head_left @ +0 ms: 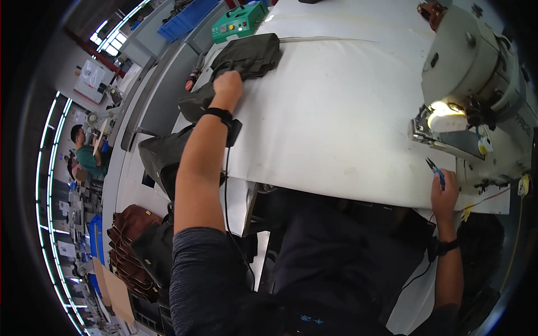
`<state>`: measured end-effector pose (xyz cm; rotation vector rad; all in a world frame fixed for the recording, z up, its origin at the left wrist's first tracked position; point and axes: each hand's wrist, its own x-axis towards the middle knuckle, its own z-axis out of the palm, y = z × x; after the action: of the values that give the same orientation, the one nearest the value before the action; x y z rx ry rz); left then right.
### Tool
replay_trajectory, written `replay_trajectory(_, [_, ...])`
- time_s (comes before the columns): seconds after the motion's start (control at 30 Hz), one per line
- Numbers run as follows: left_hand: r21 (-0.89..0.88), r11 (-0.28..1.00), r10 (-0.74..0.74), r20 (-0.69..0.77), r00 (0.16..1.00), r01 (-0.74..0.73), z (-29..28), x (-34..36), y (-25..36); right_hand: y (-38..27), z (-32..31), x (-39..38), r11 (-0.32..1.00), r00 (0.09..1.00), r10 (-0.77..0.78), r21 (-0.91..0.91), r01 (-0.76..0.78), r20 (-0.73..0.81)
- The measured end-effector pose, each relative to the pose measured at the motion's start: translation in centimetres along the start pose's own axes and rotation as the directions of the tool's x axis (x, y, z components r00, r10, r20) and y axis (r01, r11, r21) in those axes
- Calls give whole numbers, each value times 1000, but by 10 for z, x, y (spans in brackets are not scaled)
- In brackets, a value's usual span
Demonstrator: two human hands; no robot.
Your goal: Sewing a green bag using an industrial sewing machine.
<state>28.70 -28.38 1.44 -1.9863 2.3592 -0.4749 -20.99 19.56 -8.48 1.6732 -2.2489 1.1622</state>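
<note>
STEP: fetching next piece, judged | LEFT: left hand (227, 85) closed on dark olive fabric piece (246, 56) at far-left of white bench (336, 112) | RIGHT: right hand (443, 193) holding blue-handled thread snips (435, 169) beside cream sewing machine (476, 73) | NEXT: likely needs dragging fabric toward needle

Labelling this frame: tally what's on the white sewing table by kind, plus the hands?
Dark olive fabric pieces: 1 pile under the left hand, separate pieces cannot be counted
Sewing machine: 1
Green control box: 1
Blue-handled thread snips: 1, in the right hand
Hands: 2
Total: 6, on the white table
</note>
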Motion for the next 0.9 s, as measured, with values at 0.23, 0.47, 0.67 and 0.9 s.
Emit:
replay_trajectory(0.23, [29,954,263,-557,788,-299,-117,-56,-6,1,0,0,1000,999,-9,-13,8,-36])
replay_trajectory(0.47, [-238,676,636,-290,715,-698,-44,-209,88,9,3,-3,999,995,-50,-20,48,-91])
replay_trajectory(0.67, [-307,716,532,-340,775,-627,-26,-249,120,9,5,-3,999,994,-29,14,31,-102])
replay_trajectory(0.9, [-372,658,547,-362,755,-655,-37,-275,146,6,3,-2,999,989,-42,11,44,-143])
